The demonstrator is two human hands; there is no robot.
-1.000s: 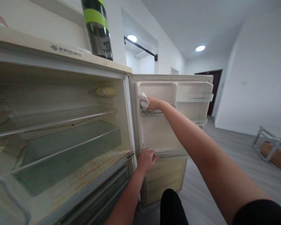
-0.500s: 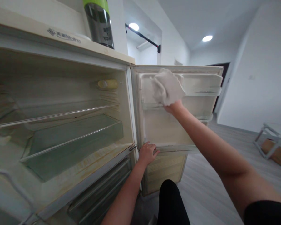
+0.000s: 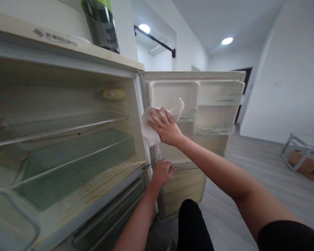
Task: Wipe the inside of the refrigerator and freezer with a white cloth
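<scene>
My right hand (image 3: 169, 129) presses a crumpled white cloth (image 3: 149, 129) with its fingers spread over it, against the hinge-side edge of the open refrigerator door (image 3: 172, 90). One corner of the cloth sticks up past the fingers. Lower down, my left hand (image 3: 162, 172) has its fingers curled over the bottom edge of that same door, near the hinge. The door's inner side has clear-fronted shelves (image 3: 219, 101), and nothing shows on them. To the left stands the refrigerator compartment (image 3: 42, 101), with a glass shelf and a greenish clear drawer (image 3: 75, 167); yellow stains mark its floor.
A dark bottle with a green top (image 3: 101, 26) stands on the refrigerator. Below the upper door, a second, yellowed door (image 3: 183, 193) hangs open. My knee (image 3: 192, 223) is close to it. A cardboard box (image 3: 306, 164) lies under a white-framed stand at far right.
My right hand has moved the cloth down and left, from the door's upper inner panel to its hinge-side edge. My left hand stays on the door's bottom edge. The view has shifted slightly.
</scene>
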